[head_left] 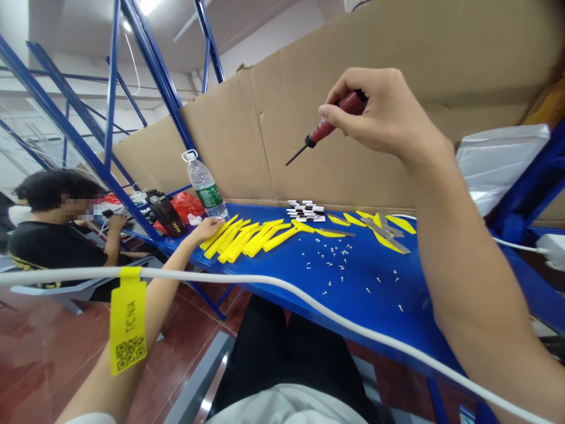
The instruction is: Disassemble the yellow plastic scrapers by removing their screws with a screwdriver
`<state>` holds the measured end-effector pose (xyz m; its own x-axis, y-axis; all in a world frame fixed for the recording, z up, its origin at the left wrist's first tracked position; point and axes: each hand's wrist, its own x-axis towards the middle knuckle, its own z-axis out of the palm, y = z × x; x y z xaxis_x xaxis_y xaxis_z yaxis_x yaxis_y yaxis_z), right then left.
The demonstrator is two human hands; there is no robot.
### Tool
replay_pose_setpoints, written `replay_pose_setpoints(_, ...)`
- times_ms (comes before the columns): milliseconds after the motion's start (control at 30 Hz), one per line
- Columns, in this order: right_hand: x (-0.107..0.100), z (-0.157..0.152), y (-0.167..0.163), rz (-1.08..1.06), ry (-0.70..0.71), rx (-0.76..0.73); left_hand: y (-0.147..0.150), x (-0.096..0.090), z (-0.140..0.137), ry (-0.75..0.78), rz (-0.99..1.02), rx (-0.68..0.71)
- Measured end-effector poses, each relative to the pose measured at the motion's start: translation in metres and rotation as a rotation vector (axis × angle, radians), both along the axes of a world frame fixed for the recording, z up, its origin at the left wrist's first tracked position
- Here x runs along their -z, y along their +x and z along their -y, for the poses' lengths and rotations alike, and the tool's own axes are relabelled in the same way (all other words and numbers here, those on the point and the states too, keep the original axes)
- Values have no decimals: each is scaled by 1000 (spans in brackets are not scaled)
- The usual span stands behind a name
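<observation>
Big cardboard sheet (353,118) fills the upper middle and right of the frame as a backdrop, with the blue table (362,306) running across the center below it. A white cable (309,303) cuts across the lower half, carrying a yellow tag (128,321) at lower left that reads "T/C N/A" over a QR code.

Right hand (379,112), upper center, has its fingers curled tight around the red handle of a screwdriver (326,126), tip pointing down-left in mid air, well above the table. Left hand (207,228), center left, rests its fingertips on the near end of a pile of yellow plastic strips (247,235), fingers loosely together.

Clear water bottle (205,185) with a green label, too small to read. Black-and-white parts (305,211) stacked behind, hard to make out. Tiny screws (335,259) scattered mid-table. Another person (53,235) sits at far left.
</observation>
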<state>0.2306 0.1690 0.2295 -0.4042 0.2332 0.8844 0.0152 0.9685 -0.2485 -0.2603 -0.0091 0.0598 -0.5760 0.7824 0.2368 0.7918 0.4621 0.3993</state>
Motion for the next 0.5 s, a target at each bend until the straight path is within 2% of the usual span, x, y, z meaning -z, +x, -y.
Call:
replay_pose_setpoints(200,0,0,1,-10,-22,-33,-30,-6,25,-20,-65,-169)
replay_pose_setpoints(367,0,2,1,-19,-18,-28,-37,3,42,-54,-54,-173)
replay_pose_setpoints(433,0,3,1,-24,-14,-11,-34,7,47,-10,-84,-175)
replay_pose_setpoints(500,0,1,1,-39,-38,-5,-30,10,50,113,-139,-192)
